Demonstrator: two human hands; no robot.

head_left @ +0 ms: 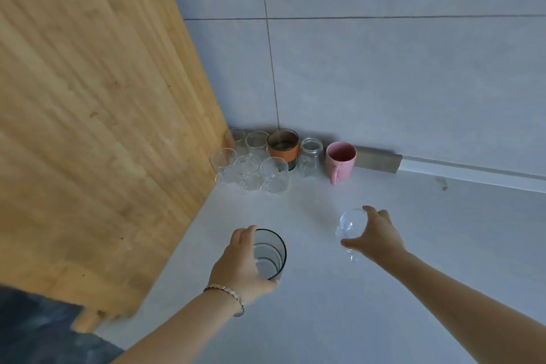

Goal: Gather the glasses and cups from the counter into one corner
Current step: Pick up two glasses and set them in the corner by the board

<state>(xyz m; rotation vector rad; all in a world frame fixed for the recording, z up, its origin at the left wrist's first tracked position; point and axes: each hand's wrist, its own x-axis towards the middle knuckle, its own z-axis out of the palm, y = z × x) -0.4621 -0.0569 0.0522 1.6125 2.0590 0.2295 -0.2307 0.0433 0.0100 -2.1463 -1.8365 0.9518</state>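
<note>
My left hand (240, 263) grips a tall smoky glass with a dark rim (271, 254) above the pale counter (339, 319). My right hand (375, 235) holds a small clear glass (351, 224), fingers wrapped around its side. In the far corner stand several clear glasses (251, 168), a glass cup with an orange sleeve (283, 148), a clear jar-shaped glass (310, 155) and a pink mug (340, 161). Both hands are nearer to me than that group.
A large wooden panel (97, 115) rises along the left side of the counter. Grey tiled wall (384, 68) closes the back, with a metal strip (378, 158) at its foot. A dark fabric patch (38, 331) lies at the lower left.
</note>
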